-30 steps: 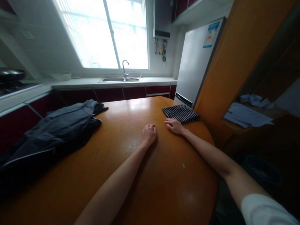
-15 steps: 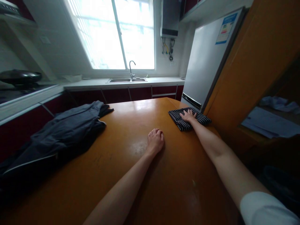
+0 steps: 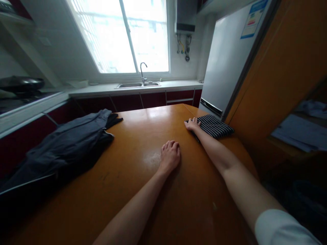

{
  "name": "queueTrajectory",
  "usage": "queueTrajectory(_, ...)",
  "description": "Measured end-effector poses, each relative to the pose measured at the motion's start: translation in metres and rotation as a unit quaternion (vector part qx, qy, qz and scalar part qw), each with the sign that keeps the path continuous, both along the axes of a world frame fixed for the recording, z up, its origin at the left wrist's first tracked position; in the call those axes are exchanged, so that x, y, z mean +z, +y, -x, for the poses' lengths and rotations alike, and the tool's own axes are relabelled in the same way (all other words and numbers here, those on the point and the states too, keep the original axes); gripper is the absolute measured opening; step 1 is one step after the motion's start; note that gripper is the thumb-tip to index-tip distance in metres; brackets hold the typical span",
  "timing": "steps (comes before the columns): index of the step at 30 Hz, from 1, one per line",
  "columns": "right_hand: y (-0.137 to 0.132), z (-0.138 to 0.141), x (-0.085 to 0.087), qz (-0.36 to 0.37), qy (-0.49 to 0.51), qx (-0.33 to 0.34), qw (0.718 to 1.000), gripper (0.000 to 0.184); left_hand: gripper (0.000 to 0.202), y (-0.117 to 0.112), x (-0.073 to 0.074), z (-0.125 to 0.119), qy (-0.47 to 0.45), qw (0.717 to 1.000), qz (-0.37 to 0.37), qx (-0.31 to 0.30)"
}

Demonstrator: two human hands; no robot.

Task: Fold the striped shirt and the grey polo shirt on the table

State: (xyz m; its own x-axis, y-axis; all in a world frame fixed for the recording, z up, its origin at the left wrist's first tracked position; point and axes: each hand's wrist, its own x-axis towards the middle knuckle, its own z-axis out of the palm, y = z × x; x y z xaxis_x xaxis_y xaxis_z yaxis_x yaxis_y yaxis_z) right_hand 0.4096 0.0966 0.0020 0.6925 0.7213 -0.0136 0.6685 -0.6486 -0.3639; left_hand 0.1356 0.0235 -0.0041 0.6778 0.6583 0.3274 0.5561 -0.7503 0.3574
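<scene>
Touching the cloth: the right hand (image 3: 192, 124) lies palm down, fingers spread flat on the near left edge of the striped cloth (image 3: 214, 126); it clasps nothing.
Cloth: folded and flat on the table (image 3: 143, 197), it stretches away to the right of the right hand's fingers; its far side lies close to the fridge (image 3: 227, 68).
Other hand: the left hand (image 3: 170, 154) rests knuckles up on bare wood, fingers curled into a loose fist with nothing showing inside. It sits just beside the right forearm, nearer the person than the cloth and apart from it.
Garment: a dark grey garment (image 3: 68, 143) lies heaped well to the left of the left hand, untouched, draping over the table's left edge.
Beyond the hands: a sink (image 3: 138, 84) with its tap (image 3: 143, 69) sits under the window (image 3: 122, 34); a pan (image 3: 21, 83) stands far off to the left.
</scene>
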Motion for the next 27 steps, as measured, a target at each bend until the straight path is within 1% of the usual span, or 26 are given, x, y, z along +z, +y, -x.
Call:
queueTrajectory(3,0.007,0.011,0.011,-0.028,-0.002,0.098,0.995,0.066,0.026,0.002,-0.003,0.0,-0.005,1.0,0.001,-0.004)
queueTrajectory(4,0.006,0.01,0.017,-0.042,-0.009,0.117,0.992,0.062,0.026,0.003,-0.004,-0.001,-0.006,1.0,0.001,-0.005)
queueTrajectory(6,-0.006,-0.002,0.028,-0.066,-0.03,0.118,0.99,0.06,0.026,0.004,-0.006,-0.001,-0.01,1.0,0.0,-0.007)
queueTrajectory(8,-0.031,-0.024,0.037,-0.078,-0.054,0.079,0.992,0.061,0.026,0.005,-0.007,-0.002,-0.012,1.0,0.0,-0.009)
queueTrajectory(10,-0.064,-0.047,0.041,-0.076,-0.076,0.015,0.994,0.06,0.025,0.005,-0.007,-0.002,-0.011,1.0,0.001,-0.009)
queueTrajectory(12,-0.098,-0.065,0.038,-0.065,-0.089,-0.045,0.993,0.057,0.025,0.004,-0.006,-0.002,-0.012,1.0,0.001,-0.007)
queueTrajectory(14,-0.123,-0.07,0.029,-0.054,-0.09,-0.084,0.991,0.056,0.024,0.004,-0.006,-0.002,-0.017,1.0,-0.004,-0.006)
queueTrajectory(15,-0.13,-0.066,0.023,-0.05,-0.088,-0.093,0.991,0.056,0.024,0.003,-0.005,-0.002,-0.019,1.0,-0.006,-0.006)
queueTrajectory(17,-0.131,-0.05,0.01,-0.049,-0.08,-0.089,0.992,0.057,0.024,0.003,-0.004,-0.003,-0.023,1.0,-0.003,-0.008)
queueTrajectory(19,-0.121,-0.022,-0.001,-0.056,-0.071,-0.062,0.994,0.058,0.025,0.004,-0.003,-0.003,-0.029,0.999,0.014,-0.005)
queueTrajectory(21,-0.107,0.01,-0.008,-0.066,-0.062,-0.02,0.996,0.059,0.025,0.006,-0.002,-0.002,-0.05,0.998,0.039,0.004)
queueTrajectory(24,-0.097,0.048,-0.008,-0.092,-0.072,0.065,0.991,0.058,0.026,0.009,-0.002,0.0,-0.099,0.992,0.078,0.016)
queueTrajectory(26,-0.101,0.06,-0.004,-0.126,-0.101,0.125,0.979,0.056,0.026,0.011,-0.001,0.002,-0.129,0.987,0.094,0.018)
queueTrajectory(27,-0.106,0.061,-0.002,-0.145,-0.121,0.141,0.972,0.054,0.025,0.011,-0.001,0.003,-0.141,0.985,0.098,0.018)
